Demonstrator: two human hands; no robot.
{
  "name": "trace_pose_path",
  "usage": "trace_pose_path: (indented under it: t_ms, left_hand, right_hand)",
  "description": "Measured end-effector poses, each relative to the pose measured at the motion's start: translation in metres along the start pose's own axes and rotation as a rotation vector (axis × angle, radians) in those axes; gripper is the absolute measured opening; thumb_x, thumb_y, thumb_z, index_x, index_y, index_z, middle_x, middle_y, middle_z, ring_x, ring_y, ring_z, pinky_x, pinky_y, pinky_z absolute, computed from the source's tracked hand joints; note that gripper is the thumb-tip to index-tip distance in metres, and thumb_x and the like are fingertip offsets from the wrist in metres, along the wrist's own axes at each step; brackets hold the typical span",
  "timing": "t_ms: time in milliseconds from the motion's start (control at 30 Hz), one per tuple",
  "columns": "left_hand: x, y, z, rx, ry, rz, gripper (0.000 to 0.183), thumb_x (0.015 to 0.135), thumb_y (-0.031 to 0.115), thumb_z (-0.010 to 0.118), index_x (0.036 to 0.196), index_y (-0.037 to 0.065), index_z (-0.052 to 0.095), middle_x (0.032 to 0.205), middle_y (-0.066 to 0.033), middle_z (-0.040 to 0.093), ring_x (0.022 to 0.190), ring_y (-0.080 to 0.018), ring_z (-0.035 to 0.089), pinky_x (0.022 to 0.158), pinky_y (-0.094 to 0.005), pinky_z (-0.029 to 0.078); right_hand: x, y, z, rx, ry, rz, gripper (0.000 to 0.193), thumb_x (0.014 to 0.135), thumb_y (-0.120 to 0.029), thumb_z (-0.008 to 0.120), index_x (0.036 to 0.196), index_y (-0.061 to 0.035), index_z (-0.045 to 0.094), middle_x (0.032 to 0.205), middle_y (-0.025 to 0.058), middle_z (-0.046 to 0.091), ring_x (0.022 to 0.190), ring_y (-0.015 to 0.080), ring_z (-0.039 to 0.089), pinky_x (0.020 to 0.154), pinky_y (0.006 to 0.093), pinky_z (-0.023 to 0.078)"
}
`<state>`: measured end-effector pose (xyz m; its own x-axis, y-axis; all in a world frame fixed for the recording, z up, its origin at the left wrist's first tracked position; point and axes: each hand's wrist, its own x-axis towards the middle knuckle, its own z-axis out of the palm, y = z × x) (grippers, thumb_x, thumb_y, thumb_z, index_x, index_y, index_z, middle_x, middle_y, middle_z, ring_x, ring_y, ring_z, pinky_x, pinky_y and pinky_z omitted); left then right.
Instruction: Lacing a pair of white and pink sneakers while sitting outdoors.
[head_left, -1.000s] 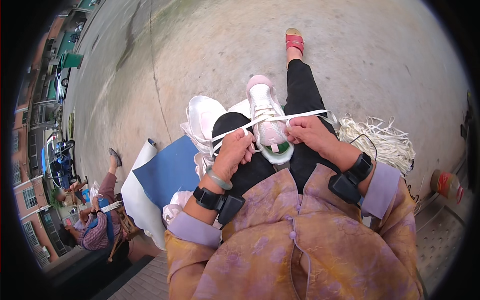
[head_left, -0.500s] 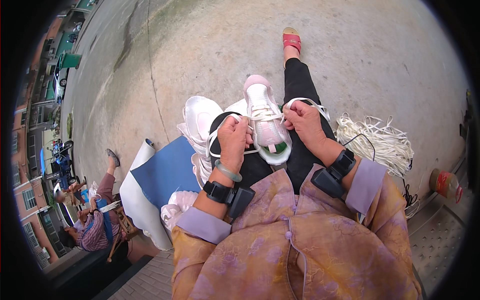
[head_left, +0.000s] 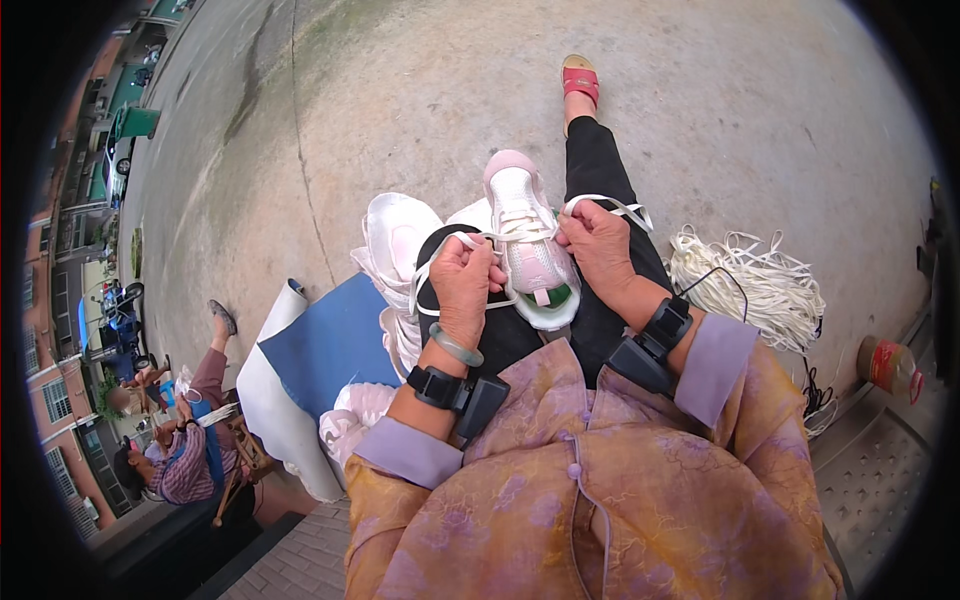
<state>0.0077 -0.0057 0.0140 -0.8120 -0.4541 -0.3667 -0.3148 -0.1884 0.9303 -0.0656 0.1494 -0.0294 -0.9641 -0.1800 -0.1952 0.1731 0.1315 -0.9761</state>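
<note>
A white and pink sneaker (head_left: 538,268) lies between my thighs with its toe pointing away from me and its heel nearest. White shoelace (head_left: 521,237) crosses its upper. At the shoe's left side my left hand (head_left: 464,285) is closed, pinching one part of the lace, which loops down over my left thigh. My right hand (head_left: 598,245) is closed on the other part at the shoe's right side. That end trails over my right leg. The lace runs between the two hands across the tongue area; the fingertips' exact hold is partly hidden.
Several white-pink shoe uppers (head_left: 395,235) are stacked left of my knee, with a blue sheet (head_left: 325,345) beside them. A heap of white laces (head_left: 745,285) lies at right, near a plastic bottle (head_left: 888,368). Another person (head_left: 190,465) sits at far left.
My right hand has shifted slightly left, closer to the sneaker, still pinching the lace. My left hand stays almost in place.
</note>
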Motion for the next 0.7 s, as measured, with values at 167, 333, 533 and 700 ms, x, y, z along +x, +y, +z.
trace_pose_path:
  t_ms: [167,333,533,700]
  left_hand:
    - [0.001,-0.004,0.001,0.015,0.016,0.024,0.004,0.086,0.006,0.055,0.086,0.003,0.054,0.065,-0.003,0.057,0.046,-0.0058,0.052,0.037,-0.0168,0.038]
    - [0.002,-0.005,0.0,0.041,0.016,0.021,0.008,0.086,0.007,0.055,0.093,0.003,0.054,0.068,-0.0026,0.058,0.049,-0.0058,0.052,0.039,-0.0163,0.038]
    - [0.002,-0.005,0.004,0.064,0.091,0.08,0.012,0.083,0.003,0.053,0.094,-0.001,0.051,0.062,-0.0024,0.055,0.044,-0.0053,0.049,0.036,-0.0185,0.036]
    - [0.005,-0.01,0.01,0.059,0.11,0.092,0.015,0.081,0.0,0.052,0.095,-0.004,0.05,0.061,-0.0029,0.055,0.045,-0.0058,0.048,0.037,-0.0207,0.035]
  right_hand:
    - [0.0,0.004,-0.001,-0.042,0.008,-0.048,0.006,0.078,-0.005,0.056,0.076,0.0004,0.059,0.058,0.0095,0.059,0.053,0.0143,0.058,0.052,0.028,0.045]
    - [-0.001,0.001,0.0,-0.011,0.006,-0.043,0.007,0.078,-0.006,0.058,0.078,0.0007,0.059,0.058,0.0098,0.058,0.052,0.0158,0.057,0.052,0.028,0.044]
    - [-0.01,-0.006,-0.006,-0.107,-0.063,-0.164,0.007,0.077,-0.006,0.059,0.08,0.0009,0.059,0.064,0.0112,0.06,0.056,0.0166,0.058,0.054,0.0275,0.044]
    - [-0.007,-0.004,-0.007,-0.173,-0.083,-0.188,0.01,0.076,-0.006,0.06,0.084,-0.001,0.057,0.065,0.0116,0.059,0.058,0.0195,0.059,0.056,0.0298,0.046]
